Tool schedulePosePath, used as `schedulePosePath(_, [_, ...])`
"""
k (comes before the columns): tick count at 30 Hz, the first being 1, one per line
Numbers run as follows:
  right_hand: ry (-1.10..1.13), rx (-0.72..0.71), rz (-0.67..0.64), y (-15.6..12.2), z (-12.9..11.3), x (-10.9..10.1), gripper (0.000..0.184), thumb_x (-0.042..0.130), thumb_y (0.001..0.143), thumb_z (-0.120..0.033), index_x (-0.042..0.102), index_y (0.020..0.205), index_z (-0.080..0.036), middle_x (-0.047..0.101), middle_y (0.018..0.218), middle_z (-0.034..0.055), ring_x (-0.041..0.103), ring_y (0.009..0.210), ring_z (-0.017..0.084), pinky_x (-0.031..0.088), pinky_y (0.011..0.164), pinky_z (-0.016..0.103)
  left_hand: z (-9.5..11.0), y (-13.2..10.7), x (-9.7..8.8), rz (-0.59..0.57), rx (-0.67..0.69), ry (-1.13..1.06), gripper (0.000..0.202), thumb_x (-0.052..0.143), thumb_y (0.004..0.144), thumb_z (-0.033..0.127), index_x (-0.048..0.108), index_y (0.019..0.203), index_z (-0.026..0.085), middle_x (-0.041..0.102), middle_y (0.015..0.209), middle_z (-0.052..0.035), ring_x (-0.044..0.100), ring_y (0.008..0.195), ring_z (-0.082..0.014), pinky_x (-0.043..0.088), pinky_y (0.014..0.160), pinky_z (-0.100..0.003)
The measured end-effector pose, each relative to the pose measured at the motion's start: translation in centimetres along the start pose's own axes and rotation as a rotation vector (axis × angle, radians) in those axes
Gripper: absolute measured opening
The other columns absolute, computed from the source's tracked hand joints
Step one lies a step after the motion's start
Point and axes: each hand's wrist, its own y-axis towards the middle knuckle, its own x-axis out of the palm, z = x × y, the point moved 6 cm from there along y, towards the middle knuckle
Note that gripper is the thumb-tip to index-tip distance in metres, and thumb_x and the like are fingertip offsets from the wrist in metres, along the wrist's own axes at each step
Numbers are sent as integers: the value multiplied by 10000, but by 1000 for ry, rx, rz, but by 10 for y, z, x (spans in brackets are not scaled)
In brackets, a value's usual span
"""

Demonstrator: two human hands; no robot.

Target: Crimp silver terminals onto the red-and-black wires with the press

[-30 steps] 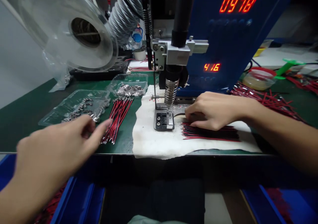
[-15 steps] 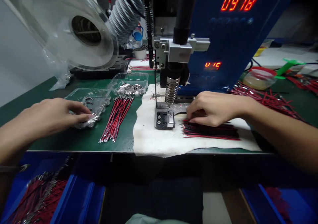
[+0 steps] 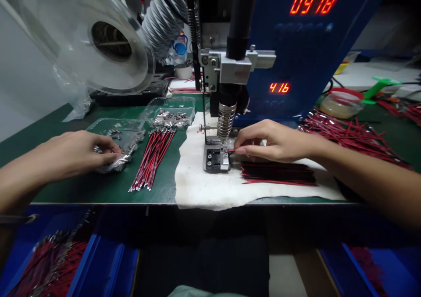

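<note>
Our right hand (image 3: pixel 271 141) pinches a red wire (image 3: pixel 231 151) at three o'clock of the black fixture (image 3: pixel 213 159), the wire's end right by it. That hand is newly off the wire row (image 3: pixel 279 174) at four o'clock, so one wire seems singled out and presented. Our left hand (image 3: pixel 74 152) stays at nine o'clock, fingertips bunched at the clear tray (image 3: pixel 98 123) of metal connectors (image 3: pixel 115 134); we cannot tell whether they pinch one.

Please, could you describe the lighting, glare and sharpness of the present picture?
Head view: the red digits glow strongly on the dim blue machine; head view: small metal parts glint; head view: deep shadow lies below the green table; head view: the clear reel seems stretched near the corner, and the left hand seems slightly soft.
</note>
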Motion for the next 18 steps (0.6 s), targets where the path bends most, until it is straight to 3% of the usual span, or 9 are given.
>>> schedulePosePath(5, [-4, 53, 85, 3, 1, 4, 248, 498, 922, -310, 659, 936, -122, 663, 852, 44, 572, 716, 117, 411, 675, 228, -15, 13, -2, -11, 127, 42, 246, 700, 734, 408, 732, 883, 215, 660, 674, 24, 555, 656, -181, 304, 616, -214])
schedulePosePath(7, [-19, 82, 108, 3, 2, 6, 252, 502, 918, -319, 667, 923, -128, 664, 851, 44, 569, 718, 122, 408, 677, 236, -22, 14, -8, 98, 139, 31, 289, 687, 733, 421, 714, 939, 220, 639, 640, 45, 529, 587, -149, 314, 601, -205])
schedulePosePath(9, [-46, 104, 136, 3, 2, 6, 258, 510, 913, -332, 675, 909, -134, 664, 848, 45, 568, 720, 123, 406, 676, 240, -16, 3, -17, 267, 147, -5, 321, 680, 731, 448, 704, 962, 226, 594, 573, 68, 469, 497, -104, 310, 571, -194])
schedulePosePath(11, [-84, 114, 187, 2, 2, 5, 255, 533, 903, -344, 681, 881, -137, 664, 830, 42, 567, 708, 119, 400, 662, 238, 8, -22, -23, 449, 205, -113, 323, 652, 758, 470, 710, 949, 217, 564, 539, 73, 416, 456, -65, 304, 555, -185])
schedulePosePath(13, [-115, 107, 246, 1, 1, 4, 243, 567, 886, -345, 685, 838, -137, 661, 793, 35, 563, 683, 111, 394, 641, 232, 43, -52, -21, 507, 338, -418, 322, 605, 813, 454, 718, 914, 170, 624, 623, 38, 453, 507, -51, 340, 580, -180])
schedulePosePath(16, [-128, 66, 312, 0, -1, 4, 213, 600, 871, -320, 694, 812, -137, 661, 756, 33, 562, 650, 104, 391, 613, 227, 94, -87, -5, 446, 474, -823, 219, 659, 799, 400, 729, 855, 201, 693, 749, -5, 573, 616, -114, 399, 559, -193])
schedulePosePath(18, [-124, 32, 322, -1, -3, 5, 189, 605, 871, -298, 706, 839, -142, 665, 758, 37, 568, 645, 105, 398, 610, 227, 116, -97, 11, 381, 452, -1023, 181, 659, 812, 373, 732, 885, 224, 702, 808, -21, 587, 639, -122, 415, 541, -194])
